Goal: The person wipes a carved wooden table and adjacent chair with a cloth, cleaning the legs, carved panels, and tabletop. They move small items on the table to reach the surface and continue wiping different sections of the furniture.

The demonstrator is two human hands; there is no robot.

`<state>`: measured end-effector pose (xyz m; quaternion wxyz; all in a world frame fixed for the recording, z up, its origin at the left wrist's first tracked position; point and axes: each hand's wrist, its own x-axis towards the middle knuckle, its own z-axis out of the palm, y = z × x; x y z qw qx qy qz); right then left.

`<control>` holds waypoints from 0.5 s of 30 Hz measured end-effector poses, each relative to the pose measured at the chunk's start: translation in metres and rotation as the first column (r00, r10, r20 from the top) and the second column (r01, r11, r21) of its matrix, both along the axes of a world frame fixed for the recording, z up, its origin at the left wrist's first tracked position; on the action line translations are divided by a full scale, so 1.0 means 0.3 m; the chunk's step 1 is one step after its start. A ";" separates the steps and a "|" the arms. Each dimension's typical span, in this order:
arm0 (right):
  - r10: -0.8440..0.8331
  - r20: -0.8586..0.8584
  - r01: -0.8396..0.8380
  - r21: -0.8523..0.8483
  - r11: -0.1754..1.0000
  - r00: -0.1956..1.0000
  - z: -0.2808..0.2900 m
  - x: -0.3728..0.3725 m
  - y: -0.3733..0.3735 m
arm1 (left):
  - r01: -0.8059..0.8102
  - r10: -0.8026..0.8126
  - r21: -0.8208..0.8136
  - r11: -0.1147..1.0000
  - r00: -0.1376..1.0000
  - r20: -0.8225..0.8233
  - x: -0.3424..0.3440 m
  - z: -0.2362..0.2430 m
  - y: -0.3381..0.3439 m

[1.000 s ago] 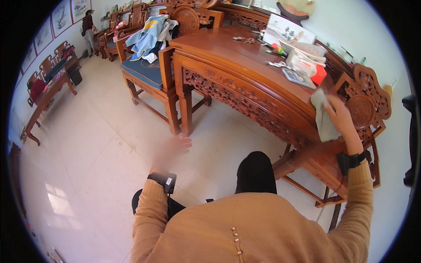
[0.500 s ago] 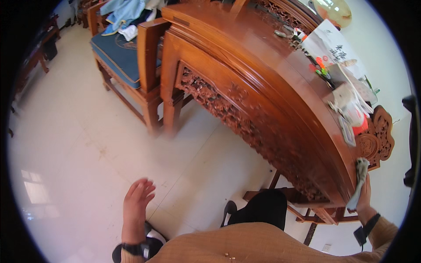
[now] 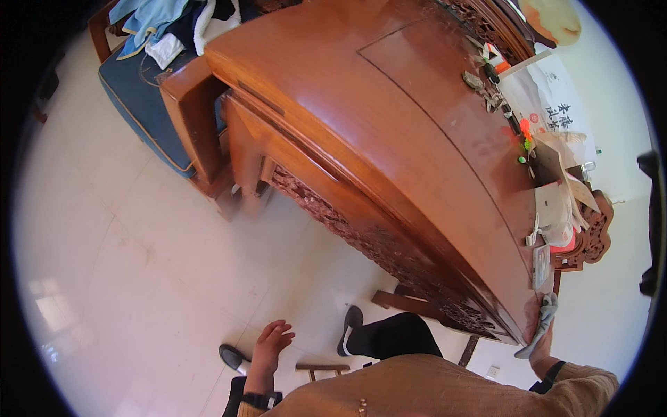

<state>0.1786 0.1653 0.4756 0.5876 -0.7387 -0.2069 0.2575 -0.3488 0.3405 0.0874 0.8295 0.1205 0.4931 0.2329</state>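
Note:
My right hand is at the near right corner of a reddish-brown carved wooden table. It holds a grey cloth against the table's end edge; the cloth covers most of the fingers. Over the floor, away from the table, my left hand hangs empty with its fingers loosely bent and apart. Each wrist wears a dark band.
Along the table's far side lie papers, small bright objects, a white box and a flat clear case. A wooden chair with a blue cushion and piled clothes adjoins the left end. Pale tiles cover the floor.
My view has shifted, so more of the tabletop shows. In the picture, my left hand sits lower and further right; my right hand and the cloth sit lower and slightly left.

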 end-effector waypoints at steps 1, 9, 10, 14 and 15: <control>-0.062 0.023 0.062 -0.004 0.998 0.998 -0.001 -0.008 0.015 | 0.030 -0.030 0.011 1.000 0.999 0.017 0.015 -0.027 -0.020; 0.467 0.573 -0.150 -0.512 0.845 0.673 0.097 -0.063 0.004 | 0.205 -0.210 -0.054 0.977 0.967 -0.144 0.034 -0.155 -0.268; 0.465 0.579 -0.139 -0.518 0.844 0.670 0.105 -0.061 -0.002 | 0.272 -0.288 -0.097 0.957 0.922 -0.259 0.033 -0.132 -0.281; 0.432 0.585 -0.077 -0.533 0.843 0.686 0.109 -0.052 -0.021 | 0.298 -0.081 0.467 0.832 0.900 -0.429 0.029 0.142 -0.127; 0.473 0.630 -0.064 -0.558 0.827 0.616 0.105 -0.048 -0.025 | 0.290 -0.010 0.520 0.804 0.879 -0.476 0.036 0.259 -0.041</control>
